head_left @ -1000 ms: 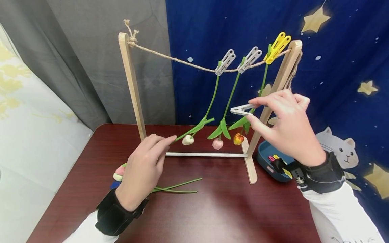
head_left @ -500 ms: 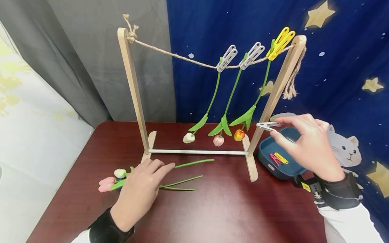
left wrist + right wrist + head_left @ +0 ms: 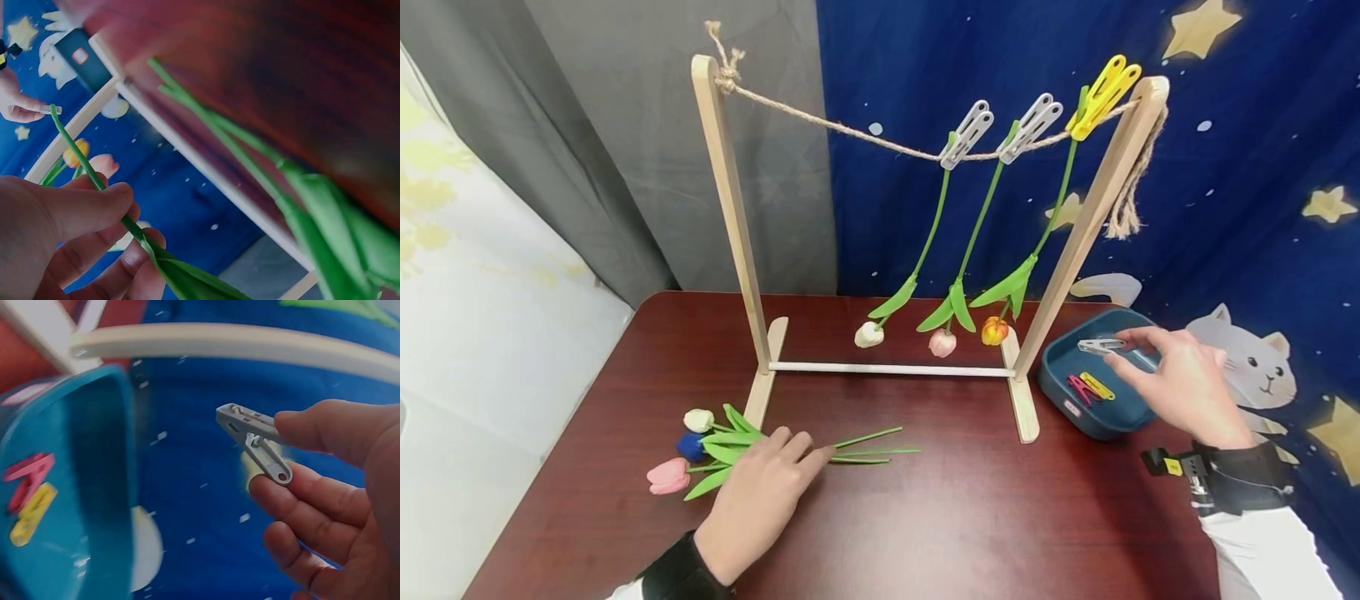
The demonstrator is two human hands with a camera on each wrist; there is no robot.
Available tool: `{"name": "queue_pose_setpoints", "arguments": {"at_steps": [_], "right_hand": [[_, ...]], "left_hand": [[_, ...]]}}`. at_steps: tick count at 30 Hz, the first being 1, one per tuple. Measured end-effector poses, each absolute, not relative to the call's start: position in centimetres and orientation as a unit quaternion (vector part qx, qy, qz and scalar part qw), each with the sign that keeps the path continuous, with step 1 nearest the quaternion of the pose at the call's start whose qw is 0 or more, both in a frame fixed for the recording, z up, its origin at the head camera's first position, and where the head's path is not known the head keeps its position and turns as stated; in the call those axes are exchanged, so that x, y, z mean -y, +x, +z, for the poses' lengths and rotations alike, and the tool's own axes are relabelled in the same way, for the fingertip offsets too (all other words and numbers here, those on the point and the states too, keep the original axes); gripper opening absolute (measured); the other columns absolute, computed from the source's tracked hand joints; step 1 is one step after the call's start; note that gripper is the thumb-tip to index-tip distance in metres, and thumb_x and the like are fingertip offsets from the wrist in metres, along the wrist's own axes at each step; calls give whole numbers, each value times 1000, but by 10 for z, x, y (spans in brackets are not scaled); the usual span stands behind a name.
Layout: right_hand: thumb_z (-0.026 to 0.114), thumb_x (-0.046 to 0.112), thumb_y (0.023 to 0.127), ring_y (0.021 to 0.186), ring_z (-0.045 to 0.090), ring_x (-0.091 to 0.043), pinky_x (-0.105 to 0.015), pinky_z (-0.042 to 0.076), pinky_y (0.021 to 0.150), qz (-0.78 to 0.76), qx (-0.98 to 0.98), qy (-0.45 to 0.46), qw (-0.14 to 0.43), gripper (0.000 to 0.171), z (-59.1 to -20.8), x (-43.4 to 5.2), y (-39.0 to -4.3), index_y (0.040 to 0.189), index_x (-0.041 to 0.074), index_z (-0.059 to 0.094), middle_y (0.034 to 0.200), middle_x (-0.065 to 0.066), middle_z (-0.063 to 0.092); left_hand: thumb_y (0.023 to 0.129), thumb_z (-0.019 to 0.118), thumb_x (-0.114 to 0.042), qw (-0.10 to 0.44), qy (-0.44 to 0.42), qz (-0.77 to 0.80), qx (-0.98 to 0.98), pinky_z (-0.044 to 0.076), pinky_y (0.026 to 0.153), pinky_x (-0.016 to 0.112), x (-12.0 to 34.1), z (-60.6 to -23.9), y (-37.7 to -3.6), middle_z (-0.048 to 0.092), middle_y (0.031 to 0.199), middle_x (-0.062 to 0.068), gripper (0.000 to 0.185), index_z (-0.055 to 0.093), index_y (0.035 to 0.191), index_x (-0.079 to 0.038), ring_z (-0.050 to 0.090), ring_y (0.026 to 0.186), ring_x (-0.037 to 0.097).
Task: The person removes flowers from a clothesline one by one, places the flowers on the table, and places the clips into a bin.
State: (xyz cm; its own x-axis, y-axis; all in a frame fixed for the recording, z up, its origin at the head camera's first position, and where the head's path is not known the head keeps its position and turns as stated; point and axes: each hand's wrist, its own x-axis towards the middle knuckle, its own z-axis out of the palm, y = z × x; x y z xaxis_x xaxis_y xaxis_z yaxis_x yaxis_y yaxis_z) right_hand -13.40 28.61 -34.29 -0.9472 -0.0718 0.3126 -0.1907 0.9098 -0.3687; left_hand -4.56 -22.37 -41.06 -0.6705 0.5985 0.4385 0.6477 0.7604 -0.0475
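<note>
My left hand (image 3: 797,450) lies low on the dark red table (image 3: 970,525), over a bundle of artificial flowers with a white bud (image 3: 698,419), a blue bud (image 3: 688,446) and a pink bud (image 3: 667,477). In the left wrist view the left hand (image 3: 134,219) pinches one green stem (image 3: 81,153) between thumb and fingers. My right hand (image 3: 1123,348) hovers over the blue tray (image 3: 1097,425) and pinches a grey clothespin (image 3: 1101,344). The right wrist view shows that clothespin (image 3: 253,434) held by its tail end between thumb and forefinger, above the tray (image 3: 81,456).
A wooden rack (image 3: 730,208) with a twine line (image 3: 850,133) stands mid-table. Three flowers hang head-down from it on two grey pegs (image 3: 967,133) and a yellow peg (image 3: 1105,83). A pink and a yellow peg (image 3: 1090,387) lie in the tray. A starry blue cloth hangs behind.
My right hand dropped from rack height down over the tray, still holding the grey clothespin. My left hand lowered a flower stem from near the hanging flowers to the bundle on the table.
</note>
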Motion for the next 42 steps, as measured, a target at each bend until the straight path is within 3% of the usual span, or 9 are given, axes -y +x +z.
{"name": "queue_pose_setpoints", "arguments": {"at_steps": [4, 8, 15, 25, 31, 42], "right_hand": [[77, 28, 97, 99, 59, -49, -66, 23, 79, 190, 974, 57, 112, 42, -364, -302, -141, 123, -4, 70, 110, -31, 71], [79, 29, 96, 97, 61, -53, -60, 23, 71, 172, 980, 46, 84, 41, -382, -314, -147, 120, -3, 70, 108, -31, 73], [80, 26, 95, 104, 53, -56, -66, 21, 73, 174, 984, 4, 45, 42, -401, -322, -149, 120, -6, 69, 111, -32, 72], [83, 31, 92, 93, 53, -48, -66, 18, 72, 170, 985, -21, 12, 45, -411, -325, -150, 113, -7, 71, 101, -29, 73], [80, 29, 93, 93, 57, -47, -64, 18, 73, 175, 984, -20, -10, 47, -415, -324, -150, 115, -11, 70, 95, -23, 76], [81, 32, 94, 100, 55, -50, -64, 19, 74, 182, 983, -22, -13, 56, -413, -321, -147, 126, -11, 65, 107, -28, 74]], "left_hand": [[78, 92, 0, 207, -349, -45, 913, 48, 62, 32, 222, -422, -46, 60, 84, 1, 33, 80, 105, -15, 52, 75, 19], [79, 89, 3, 200, -354, -44, 913, 49, 63, 33, 223, -432, -47, 60, 84, 0, 31, 81, 104, -15, 51, 74, 19], [79, 89, 1, 180, -352, -32, 918, 49, 62, 34, 226, -447, -49, 62, 85, -1, 29, 80, 101, -17, 55, 76, 19], [81, 86, 2, 151, -337, -15, 929, 53, 67, 38, 228, -449, -55, 63, 83, 2, 24, 79, 95, -16, 60, 78, 22], [81, 86, 3, 134, -331, -13, 934, 54, 68, 38, 229, -450, -55, 64, 83, 3, 24, 78, 96, -15, 61, 78, 23], [82, 87, 0, 140, -322, 8, 936, 50, 60, 35, 230, -447, -52, 61, 84, 3, 24, 79, 98, -15, 60, 77, 22]]}}
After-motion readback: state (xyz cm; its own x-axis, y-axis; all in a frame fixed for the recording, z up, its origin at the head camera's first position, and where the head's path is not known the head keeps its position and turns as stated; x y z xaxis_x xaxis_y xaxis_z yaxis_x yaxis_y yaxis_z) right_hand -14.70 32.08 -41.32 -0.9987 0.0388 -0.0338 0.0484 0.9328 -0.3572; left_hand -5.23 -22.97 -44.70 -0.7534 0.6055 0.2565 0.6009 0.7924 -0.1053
